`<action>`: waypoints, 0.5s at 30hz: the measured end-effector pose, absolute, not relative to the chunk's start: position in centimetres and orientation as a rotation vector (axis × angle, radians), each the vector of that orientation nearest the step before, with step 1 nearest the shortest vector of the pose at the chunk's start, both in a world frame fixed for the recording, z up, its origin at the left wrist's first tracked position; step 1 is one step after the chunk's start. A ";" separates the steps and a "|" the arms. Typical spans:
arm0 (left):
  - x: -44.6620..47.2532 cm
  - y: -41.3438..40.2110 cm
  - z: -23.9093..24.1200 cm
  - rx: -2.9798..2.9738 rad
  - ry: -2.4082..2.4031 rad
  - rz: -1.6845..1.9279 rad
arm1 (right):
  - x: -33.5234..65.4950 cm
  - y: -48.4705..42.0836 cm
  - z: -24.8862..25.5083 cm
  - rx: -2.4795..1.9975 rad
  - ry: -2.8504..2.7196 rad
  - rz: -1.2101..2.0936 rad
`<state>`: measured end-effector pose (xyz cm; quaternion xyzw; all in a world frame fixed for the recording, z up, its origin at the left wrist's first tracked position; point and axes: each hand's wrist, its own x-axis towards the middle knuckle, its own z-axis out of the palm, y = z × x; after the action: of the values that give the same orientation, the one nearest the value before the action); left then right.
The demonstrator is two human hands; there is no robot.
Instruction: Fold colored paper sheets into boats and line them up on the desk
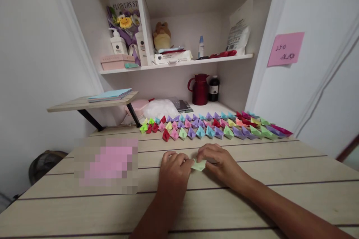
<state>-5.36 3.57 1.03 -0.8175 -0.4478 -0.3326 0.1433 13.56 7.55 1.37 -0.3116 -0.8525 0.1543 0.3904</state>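
A small folded piece of pale green paper (199, 165) is held between my two hands, close to the tabletop. My left hand (175, 168) pinches its left edge, fingers curled. On the other side, my right hand (217, 162) grips the upper right part, with thumb and fingers closed on it. The fingers cover some of the paper's edges. Just beyond my hands stand rows of folded paper boats (200, 132) in green, blue, purple, pink, red and yellow.
The slatted wooden table (252, 213) carries a blurred pink patch (112, 162) at left. A small raised stand (70, 103) holds a stack of coloured paper (110, 95). Behind the boats are a red jug (200, 90), a dark bottle (214, 91) and a white plastic bag (160, 109).
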 end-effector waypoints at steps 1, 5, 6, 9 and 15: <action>-5.3 3.6 0.9 -2.412 -1.315 -0.850 | 13.8 7.8 1.2 -0.803 -2.241 0.347; -5.6 3.7 0.1 -2.539 -1.308 -0.597 | 14.6 8.3 0.9 -0.786 -2.445 0.403; -5.7 3.8 0.0 -2.551 -1.306 -0.593 | 14.8 8.2 1.1 -0.769 -2.458 0.449; -6.1 3.8 0.0 -2.567 -1.332 -0.626 | 15.2 7.9 1.6 -0.737 -2.449 0.582; -6.1 2.9 1.0 -2.585 -1.405 -0.537 | 15.4 7.7 1.6 -0.774 -2.497 0.630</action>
<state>-6.10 2.90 1.04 -0.8618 -0.4685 -0.1789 0.0754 15.37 7.69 1.59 -0.2805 -0.9049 0.2283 0.2243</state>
